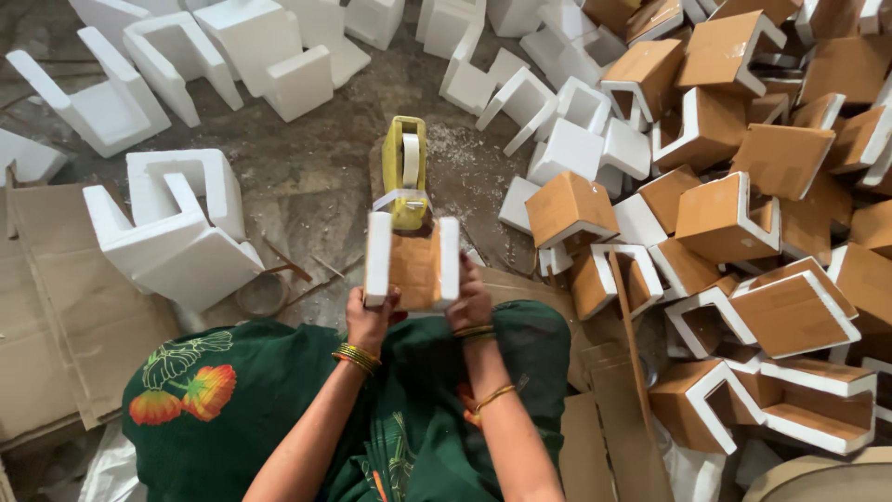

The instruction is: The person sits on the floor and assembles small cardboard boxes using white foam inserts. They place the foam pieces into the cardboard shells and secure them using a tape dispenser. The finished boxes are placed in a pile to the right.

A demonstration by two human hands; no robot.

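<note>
Head cam: I saw left hand (370, 316) & right hand (471, 302), fingers clenched on foam corner piece (413, 263), held above lap. Yellow tape dispenser (405, 172) touched its top. Best to keep it steady, press tape flat.

Green floral garment (279, 390), gold bangles (358, 357) on both wrists.

Foam corner piece (412, 260) hides both hands' fingers (372, 302).

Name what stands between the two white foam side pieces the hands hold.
In the head view, a brown cardboard panel sits between them, under the yellow tape dispenser.
</note>
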